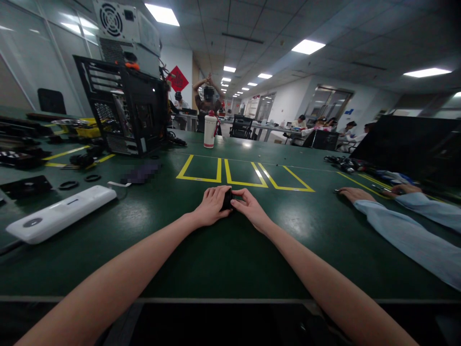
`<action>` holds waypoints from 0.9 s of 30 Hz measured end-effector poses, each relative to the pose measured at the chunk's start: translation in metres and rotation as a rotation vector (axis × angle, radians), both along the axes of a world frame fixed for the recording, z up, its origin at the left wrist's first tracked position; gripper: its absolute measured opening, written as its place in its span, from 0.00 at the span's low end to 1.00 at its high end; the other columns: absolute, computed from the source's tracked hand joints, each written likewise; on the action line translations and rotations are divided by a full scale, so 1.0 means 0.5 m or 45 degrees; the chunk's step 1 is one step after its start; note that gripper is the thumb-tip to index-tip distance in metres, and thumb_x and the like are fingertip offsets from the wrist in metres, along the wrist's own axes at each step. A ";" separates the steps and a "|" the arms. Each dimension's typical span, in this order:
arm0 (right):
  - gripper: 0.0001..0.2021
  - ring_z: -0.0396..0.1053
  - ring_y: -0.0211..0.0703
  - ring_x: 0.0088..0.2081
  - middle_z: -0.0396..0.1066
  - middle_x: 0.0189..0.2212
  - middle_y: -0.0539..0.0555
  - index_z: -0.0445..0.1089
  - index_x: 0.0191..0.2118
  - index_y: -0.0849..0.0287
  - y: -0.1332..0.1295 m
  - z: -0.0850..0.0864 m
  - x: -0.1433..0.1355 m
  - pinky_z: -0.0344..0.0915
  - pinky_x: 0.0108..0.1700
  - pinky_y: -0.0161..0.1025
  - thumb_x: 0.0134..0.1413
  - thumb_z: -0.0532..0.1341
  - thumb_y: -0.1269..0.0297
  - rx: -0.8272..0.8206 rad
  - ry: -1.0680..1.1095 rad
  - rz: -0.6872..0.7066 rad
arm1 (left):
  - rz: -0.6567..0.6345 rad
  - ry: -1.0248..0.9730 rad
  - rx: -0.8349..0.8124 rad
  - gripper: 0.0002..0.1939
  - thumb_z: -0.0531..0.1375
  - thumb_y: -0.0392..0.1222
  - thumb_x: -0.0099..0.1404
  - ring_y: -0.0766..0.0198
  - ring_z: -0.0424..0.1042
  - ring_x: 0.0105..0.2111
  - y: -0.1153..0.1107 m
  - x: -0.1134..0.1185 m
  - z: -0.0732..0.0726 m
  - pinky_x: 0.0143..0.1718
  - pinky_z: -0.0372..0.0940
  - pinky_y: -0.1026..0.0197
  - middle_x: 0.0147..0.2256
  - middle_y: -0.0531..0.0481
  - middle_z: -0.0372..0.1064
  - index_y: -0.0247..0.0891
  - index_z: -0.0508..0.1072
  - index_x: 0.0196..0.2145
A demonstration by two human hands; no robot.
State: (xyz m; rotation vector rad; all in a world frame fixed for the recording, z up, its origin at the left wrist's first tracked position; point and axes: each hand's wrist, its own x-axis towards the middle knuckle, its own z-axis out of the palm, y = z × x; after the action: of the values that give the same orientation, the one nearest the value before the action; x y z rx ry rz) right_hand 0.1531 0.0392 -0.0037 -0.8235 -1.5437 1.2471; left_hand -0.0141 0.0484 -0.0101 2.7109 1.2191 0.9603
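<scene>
Between my two hands is a small black object (227,199), just above or on the green table (201,259); its kind is too small and too covered to make out. My left hand (213,204) wraps round it from the left, with the fingers over its far side and the thumb on the near side. From the right, my right hand (248,205) pinches its edge between thumb and fingertips. Just beyond my hands, yellow tape (200,179) marks several open-topped frames on the table.
A white power strip (65,211) lies at the left, near black rings (68,185). Behind it stand an open black computer case (133,105) and a power supply (115,21). A white tumbler (209,130) stands at the back. At the right are a co-worker's hands (355,194) and sleeves.
</scene>
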 end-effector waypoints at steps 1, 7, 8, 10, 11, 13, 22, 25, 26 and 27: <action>0.12 0.66 0.36 0.41 0.64 0.41 0.49 0.63 0.38 0.55 0.001 -0.001 0.000 0.60 0.48 0.40 0.44 0.61 0.64 0.002 0.006 -0.010 | 0.000 0.000 0.001 0.32 0.57 0.45 0.55 0.51 0.55 0.50 0.000 0.000 0.000 0.51 0.49 0.48 0.50 0.43 0.54 0.39 0.47 0.54; 0.13 0.65 0.36 0.40 0.65 0.40 0.50 0.64 0.39 0.55 0.008 -0.003 0.000 0.61 0.47 0.39 0.44 0.61 0.64 0.026 -0.028 -0.065 | -0.018 -0.014 0.004 0.31 0.56 0.45 0.56 0.51 0.55 0.50 -0.001 0.000 -0.001 0.51 0.49 0.47 0.50 0.43 0.54 0.40 0.47 0.54; 0.14 0.65 0.37 0.40 0.65 0.42 0.50 0.64 0.41 0.55 0.009 -0.002 0.000 0.61 0.47 0.40 0.44 0.61 0.64 0.011 -0.046 -0.068 | -0.020 -0.020 0.004 0.31 0.56 0.45 0.56 0.51 0.55 0.50 -0.001 0.000 -0.001 0.51 0.49 0.47 0.50 0.43 0.54 0.40 0.47 0.54; 0.17 0.65 0.38 0.40 0.65 0.43 0.52 0.63 0.44 0.54 0.008 0.001 0.001 0.61 0.47 0.41 0.45 0.60 0.63 -0.035 -0.079 -0.057 | -0.017 -0.024 0.003 0.31 0.56 0.45 0.55 0.51 0.55 0.50 0.000 -0.001 -0.002 0.51 0.48 0.47 0.50 0.43 0.54 0.40 0.47 0.54; 0.17 0.66 0.38 0.40 0.65 0.43 0.52 0.63 0.44 0.55 0.007 0.003 0.002 0.61 0.47 0.41 0.45 0.60 0.62 -0.054 -0.090 -0.040 | -0.015 -0.023 0.003 0.32 0.56 0.45 0.55 0.51 0.55 0.50 0.000 -0.001 -0.002 0.51 0.49 0.47 0.50 0.43 0.54 0.40 0.47 0.54; 0.17 0.66 0.38 0.40 0.65 0.43 0.52 0.63 0.44 0.55 0.004 0.005 0.003 0.60 0.47 0.42 0.45 0.60 0.63 -0.045 -0.088 -0.004 | -0.012 -0.014 0.000 0.32 0.56 0.44 0.55 0.51 0.55 0.50 0.001 -0.002 -0.002 0.51 0.49 0.47 0.50 0.43 0.53 0.40 0.47 0.54; 0.12 0.65 0.38 0.41 0.65 0.39 0.50 0.63 0.38 0.55 0.003 0.001 0.003 0.60 0.48 0.42 0.44 0.61 0.63 -0.013 -0.069 -0.041 | -0.015 -0.003 0.017 0.31 0.56 0.45 0.56 0.51 0.54 0.51 -0.001 0.000 -0.002 0.51 0.48 0.47 0.51 0.42 0.53 0.39 0.47 0.54; 0.16 0.64 0.40 0.43 0.64 0.42 0.52 0.63 0.42 0.55 0.006 0.004 0.005 0.59 0.49 0.44 0.44 0.61 0.64 -0.054 -0.096 -0.054 | -0.014 0.000 0.025 0.31 0.56 0.45 0.56 0.51 0.54 0.51 -0.001 -0.001 -0.002 0.51 0.48 0.47 0.51 0.42 0.53 0.39 0.47 0.54; 0.16 0.64 0.40 0.44 0.64 0.43 0.53 0.63 0.43 0.55 0.007 0.006 0.005 0.59 0.49 0.44 0.44 0.60 0.64 -0.065 -0.109 -0.040 | -0.014 0.001 0.026 0.31 0.56 0.45 0.56 0.51 0.54 0.51 -0.001 -0.001 -0.002 0.52 0.48 0.47 0.51 0.42 0.53 0.39 0.47 0.54; 0.17 0.64 0.40 0.44 0.64 0.43 0.54 0.63 0.44 0.56 0.007 0.007 0.007 0.59 0.49 0.45 0.45 0.60 0.65 -0.069 -0.115 -0.016 | -0.015 0.002 0.028 0.31 0.56 0.45 0.56 0.51 0.55 0.51 -0.002 -0.001 -0.002 0.51 0.48 0.47 0.51 0.42 0.53 0.39 0.47 0.54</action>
State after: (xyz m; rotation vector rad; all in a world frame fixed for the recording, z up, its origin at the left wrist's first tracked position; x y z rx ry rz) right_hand 0.1564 0.0426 0.0000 -0.9350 -1.5796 1.2622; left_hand -0.0146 0.0475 -0.0111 2.7326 1.1992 0.9757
